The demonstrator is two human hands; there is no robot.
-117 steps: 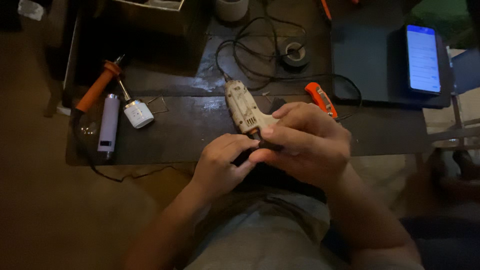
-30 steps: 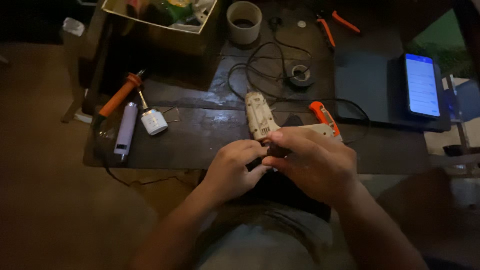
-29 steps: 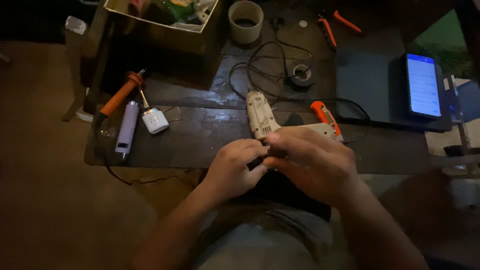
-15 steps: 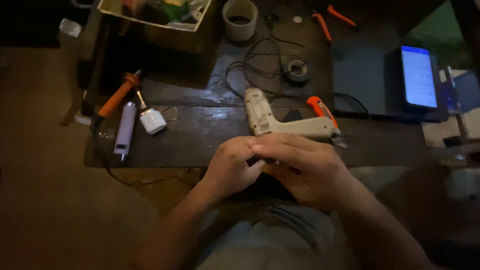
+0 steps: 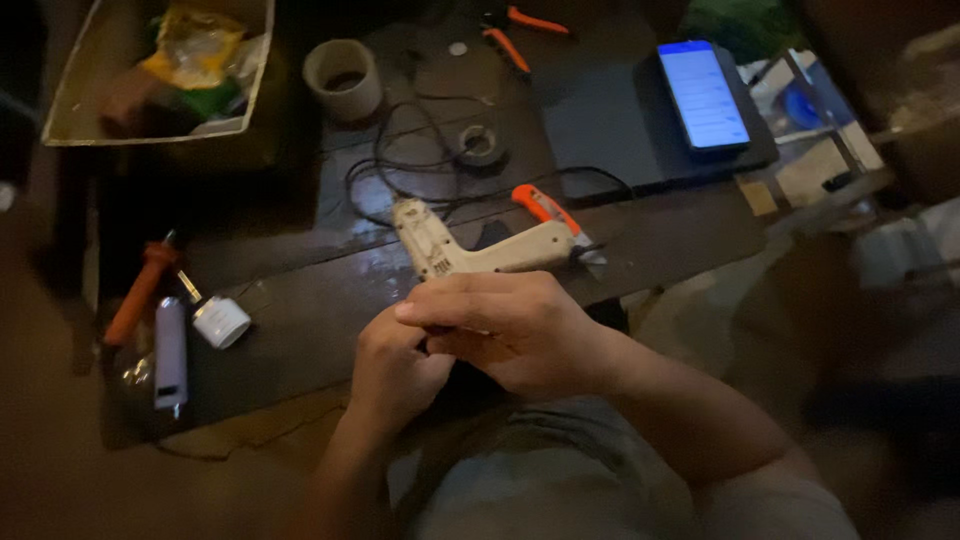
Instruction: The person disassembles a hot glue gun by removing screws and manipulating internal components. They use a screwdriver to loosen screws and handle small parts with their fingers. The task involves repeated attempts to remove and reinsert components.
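Whatever small piece you hold is hidden: your right hand (image 5: 510,330) curls over your left hand (image 5: 395,365) at 6 o'clock off the tabletop (image 5: 320,310), fingertips pressed together around it. Its shape can't be told; it seems light and easily dropped, so keep the pinch gentle. Just past your knuckles at 12 o'clock lies a cream glue gun (image 5: 480,250), rigid and best gripped at its handle. A white tube (image 5: 170,352) and orange-handled tool (image 5: 140,292) sit at 9 o'clock, a lit phone (image 5: 703,95) at 2 o'clock.
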